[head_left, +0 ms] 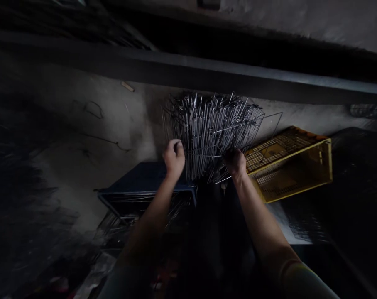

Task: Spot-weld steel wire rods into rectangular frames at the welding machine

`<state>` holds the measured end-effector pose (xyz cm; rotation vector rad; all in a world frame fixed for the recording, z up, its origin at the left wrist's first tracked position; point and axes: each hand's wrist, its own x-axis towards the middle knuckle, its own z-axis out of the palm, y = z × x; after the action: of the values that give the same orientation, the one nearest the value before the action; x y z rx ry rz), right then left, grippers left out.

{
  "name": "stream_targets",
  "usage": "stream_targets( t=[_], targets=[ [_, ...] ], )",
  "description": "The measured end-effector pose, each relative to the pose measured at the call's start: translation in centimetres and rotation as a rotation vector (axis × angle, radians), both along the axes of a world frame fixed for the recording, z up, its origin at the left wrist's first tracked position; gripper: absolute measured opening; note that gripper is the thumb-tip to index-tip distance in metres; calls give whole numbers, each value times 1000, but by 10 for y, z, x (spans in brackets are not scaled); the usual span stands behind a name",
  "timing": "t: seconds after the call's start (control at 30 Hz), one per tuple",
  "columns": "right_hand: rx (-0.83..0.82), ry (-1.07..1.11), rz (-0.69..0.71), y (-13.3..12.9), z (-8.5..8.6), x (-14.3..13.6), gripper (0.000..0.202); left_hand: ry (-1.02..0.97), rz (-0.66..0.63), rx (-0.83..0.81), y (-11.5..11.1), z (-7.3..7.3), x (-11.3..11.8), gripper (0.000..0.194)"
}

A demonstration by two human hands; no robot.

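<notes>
A large bundle of thin metal wire pieces (207,128) stands in the middle of the view, with bent ends at the top. My left hand (174,155) is at the bundle's left side, its fingers curled with thumb and index close together; whatever it may hold is too small to make out. At the lower right of the bundle is my right hand (236,161), closed in shadow among the wires. Its fingertips are dark, and which wire it grips is hard to tell. One bent wire frame sticks out to the right of the bundle.
A yellow plastic crate (328,162) lies on its side at right. A blue crate (145,174) with wires inside is at lower left. Behind the bundle a long metal beam (207,68) crosses the view. Loose wire and a small light-coloured piece (128,86) lie on the floor (113,112).
</notes>
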<state>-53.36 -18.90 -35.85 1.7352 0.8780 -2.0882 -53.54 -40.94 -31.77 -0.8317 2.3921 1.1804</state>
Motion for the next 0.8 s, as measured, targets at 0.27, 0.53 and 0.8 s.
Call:
stream_targets(
  t=[0.27, 0.53, 0.8],
  targets=[
    [33, 18, 210, 0, 11, -4, 16, 177, -843, -180, 54, 34, -13, 34],
    [-102, -14, 271, 20, 26, -4, 18, 282, -438, 60, 8, 78, -9, 19],
    [224, 104, 565, 7, 34, -3, 26, 234, 674, 492, -49, 52, 24, 31]
  ],
)
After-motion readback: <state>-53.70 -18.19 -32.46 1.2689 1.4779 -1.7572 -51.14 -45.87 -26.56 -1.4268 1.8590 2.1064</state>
